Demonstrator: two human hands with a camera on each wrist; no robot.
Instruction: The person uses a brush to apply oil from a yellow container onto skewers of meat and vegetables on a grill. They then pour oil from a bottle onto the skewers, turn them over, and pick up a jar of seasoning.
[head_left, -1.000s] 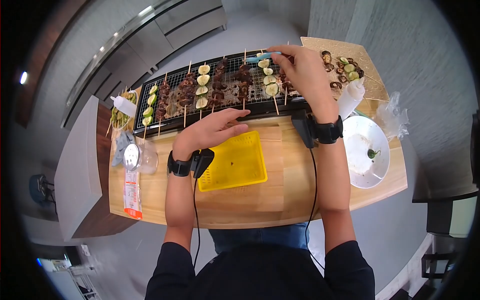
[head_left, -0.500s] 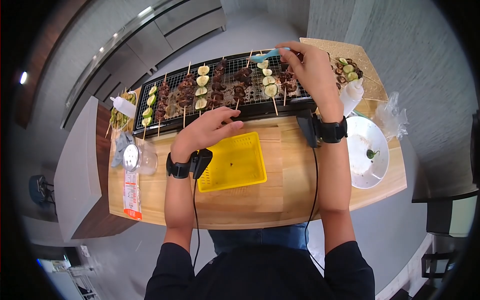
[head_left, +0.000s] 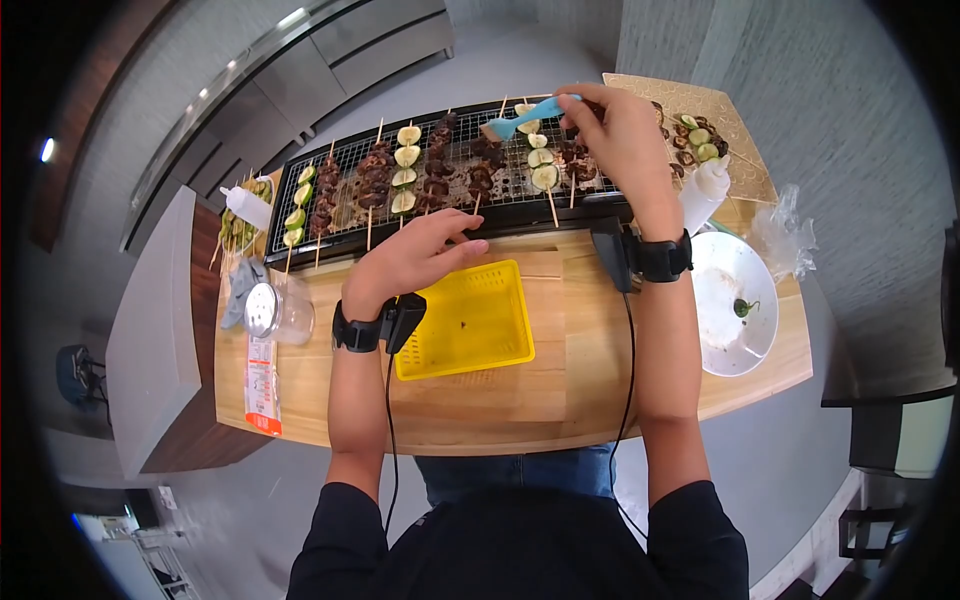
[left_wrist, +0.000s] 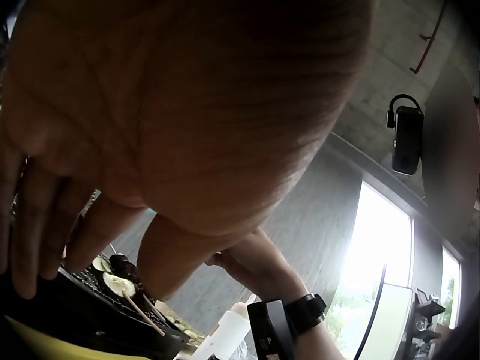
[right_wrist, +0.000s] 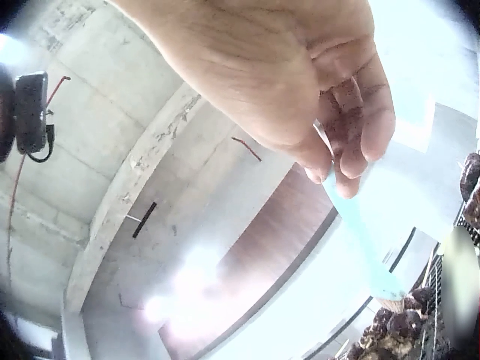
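My right hand (head_left: 628,150) pinches the handle of a light blue basting brush (head_left: 533,114) over the grill. The brush's bristles (right_wrist: 390,304) meet the dark brown chunks on a skewer (head_left: 487,155), seen also in the right wrist view. My left hand (head_left: 412,258) is at the grill's front edge, palm down. Its fingertips are right at the lower end of that skewer's stick, with thumb and forefinger apart. In the left wrist view its fingers (left_wrist: 34,232) hang fairly straight. Just right of the brushed skewer lies one with pale green-rimmed slices (head_left: 541,160).
Several more skewers lie across the black grill (head_left: 300,254). A yellow basket (head_left: 465,325) sits before it. To the left are a shaker jar (head_left: 283,312), squeeze bottle (head_left: 248,206) and packet (head_left: 262,385); to the right, another bottle (head_left: 704,195), a white bowl (head_left: 728,335) and a plastic bag (head_left: 785,235).
The brush lifted from the skewer's far end, swung right, then turned bristles-down onto the chunks. The skewer now lies more slanted, its near end shifted left. My left hand drew slightly left.
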